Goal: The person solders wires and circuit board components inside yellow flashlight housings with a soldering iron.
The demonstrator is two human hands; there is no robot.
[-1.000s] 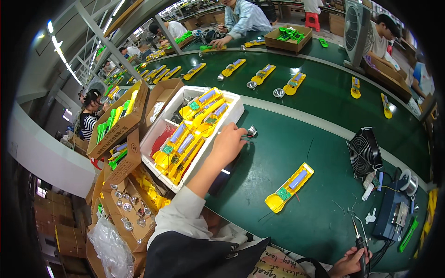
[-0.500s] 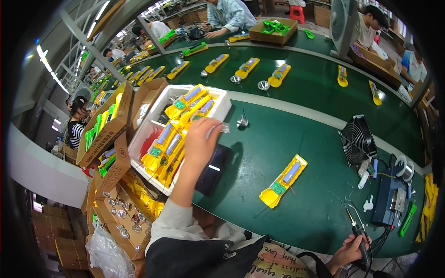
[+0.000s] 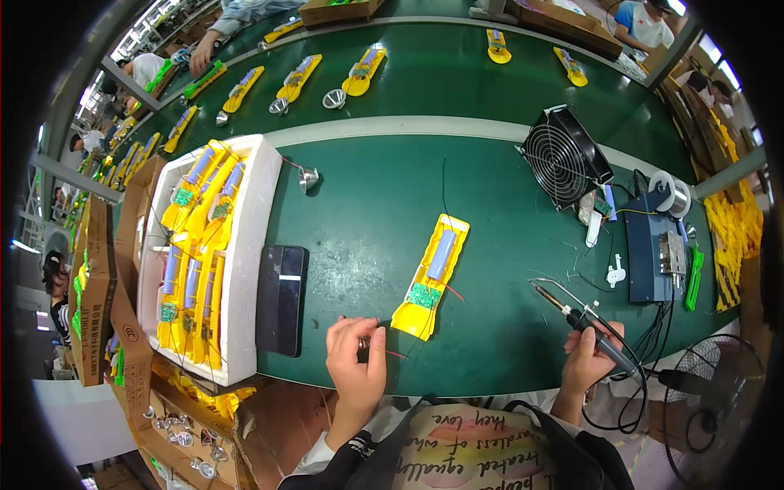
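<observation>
My left hand (image 3: 356,363) rests near the table's front edge, fingers closed on a small metal reflector cup with thin wires trailing from it. Just to its right lies an open yellow torch half-shell (image 3: 433,276) with a grey battery and a green circuit board inside. My right hand (image 3: 590,356) grips a black soldering iron (image 3: 581,320), its tip pointing up and left, apart from the shell. A black phone (image 3: 282,299) lies to the left of my left hand.
A white foam tray (image 3: 245,269) full of yellow shells stands at the left, a loose metal cup (image 3: 309,179) beside it. A small black fan (image 3: 563,157), a blue soldering station (image 3: 656,245) and a solder spool (image 3: 671,193) sit at right. Other workers sit along the far belt.
My left hand has come back from the foam tray to the table's front edge, now holding a small metal cup. My right hand has raised the soldering iron into view.
</observation>
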